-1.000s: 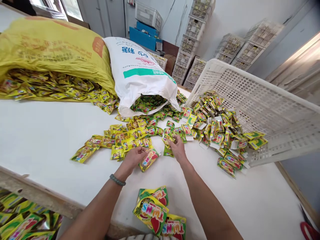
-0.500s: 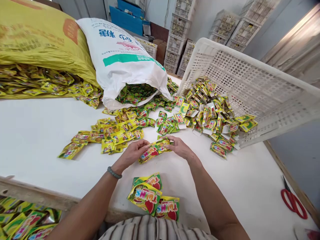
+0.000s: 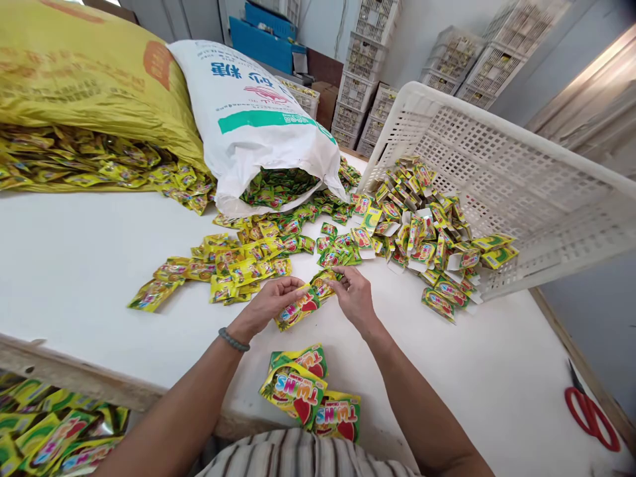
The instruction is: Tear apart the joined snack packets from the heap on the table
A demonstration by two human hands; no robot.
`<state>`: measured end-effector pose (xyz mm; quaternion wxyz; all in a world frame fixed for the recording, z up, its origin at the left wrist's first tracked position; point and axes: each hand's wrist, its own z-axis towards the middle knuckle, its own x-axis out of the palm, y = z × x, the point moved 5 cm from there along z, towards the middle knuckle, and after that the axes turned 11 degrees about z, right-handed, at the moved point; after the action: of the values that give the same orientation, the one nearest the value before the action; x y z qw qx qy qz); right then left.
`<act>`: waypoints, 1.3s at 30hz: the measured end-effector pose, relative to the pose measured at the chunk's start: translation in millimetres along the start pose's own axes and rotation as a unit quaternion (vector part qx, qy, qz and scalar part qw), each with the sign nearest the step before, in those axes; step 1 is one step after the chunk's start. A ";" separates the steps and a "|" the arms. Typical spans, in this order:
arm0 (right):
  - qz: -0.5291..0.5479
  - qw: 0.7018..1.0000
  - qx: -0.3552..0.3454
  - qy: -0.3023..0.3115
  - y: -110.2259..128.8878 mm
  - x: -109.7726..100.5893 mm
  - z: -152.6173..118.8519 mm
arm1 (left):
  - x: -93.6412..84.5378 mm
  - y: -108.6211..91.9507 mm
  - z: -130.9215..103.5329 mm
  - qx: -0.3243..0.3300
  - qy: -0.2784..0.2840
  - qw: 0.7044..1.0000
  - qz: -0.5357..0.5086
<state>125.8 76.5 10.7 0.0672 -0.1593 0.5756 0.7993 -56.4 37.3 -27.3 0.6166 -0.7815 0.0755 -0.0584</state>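
Observation:
Near the middle of the white table point(image 3: 89, 252), my left hand point(image 3: 275, 301) is closed on a TWINS packet point(image 3: 297, 314). My right hand point(image 3: 354, 295) pinches a small yellow sachet point(image 3: 324, 285) at the packet's upper right end. Whether the sachet is partly inside the packet cannot be made out. Several TWINS packets point(image 3: 293, 394) lie between my forearms. Beyond my hands are a pile of yellow sachets point(image 3: 238, 262), a smaller pile of green ones point(image 3: 340, 248) and a heap of small cartons point(image 3: 422, 232).
A white sack point(image 3: 268, 142) lies open behind the sachets, beside a large yellow bag point(image 3: 89, 86). A tilted white basket point(image 3: 497, 152) stands at the right, with red-handled scissors point(image 3: 591, 414) near the right edge. More packets point(image 3: 54, 437) lie below the table's front edge.
My right hand has turned and drawn in closer, its fingers more curled over the sachet. The packet tilts more steeply. The whole view has shifted slightly.

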 end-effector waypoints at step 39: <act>-0.088 0.985 -0.145 0.023 40.3 13.3 -2.3 | 16.7 -2.4 -4.6 0.011 0.030 0.995 -0.089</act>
<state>101.9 60.1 41.9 0.1000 -0.2353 0.4385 0.8616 -40.7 30.3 -24.0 0.6149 -0.7761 0.0233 -0.1379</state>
